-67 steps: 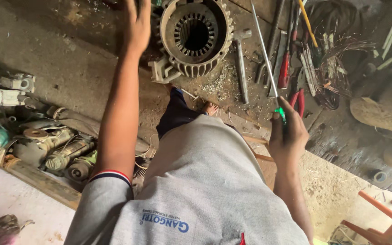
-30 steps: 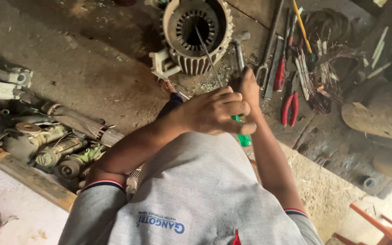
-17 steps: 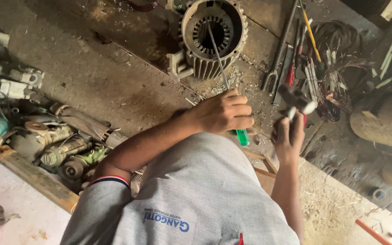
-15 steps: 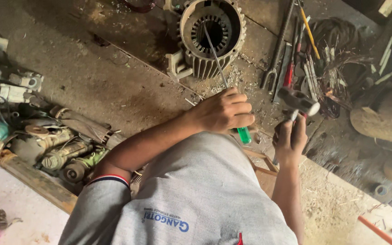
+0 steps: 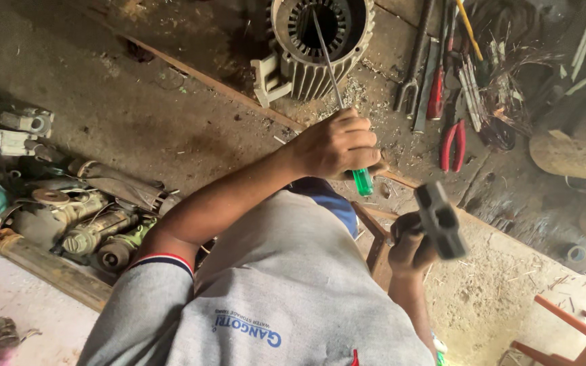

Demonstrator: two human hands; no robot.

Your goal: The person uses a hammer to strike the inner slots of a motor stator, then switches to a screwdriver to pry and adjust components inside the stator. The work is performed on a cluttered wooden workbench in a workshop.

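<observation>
Two hands work with a screwdriver and a hammer at a motor stator on a workshop floor.

The left hand (image 5: 334,144) is closed firmly around the green handle of a long screwdriver (image 5: 363,181); its thin metal shaft goes up and its tip stands inside the open bore of the motor stator (image 5: 320,41), a ribbed grey housing that lies on the dirty floor (image 5: 171,129). The right hand (image 5: 409,249) grips the handle of a hammer (image 5: 439,220), and the dark head of the hammer is raised just below the end of the screwdriver handle, not touching it. To the right of the stator lie red-handled pliers (image 5: 453,144), a spanner (image 5: 415,61) and other long tools, near a bundle of copper wire (image 5: 510,74). At the left edge lies a heap of old motor parts (image 5: 83,224).
</observation>
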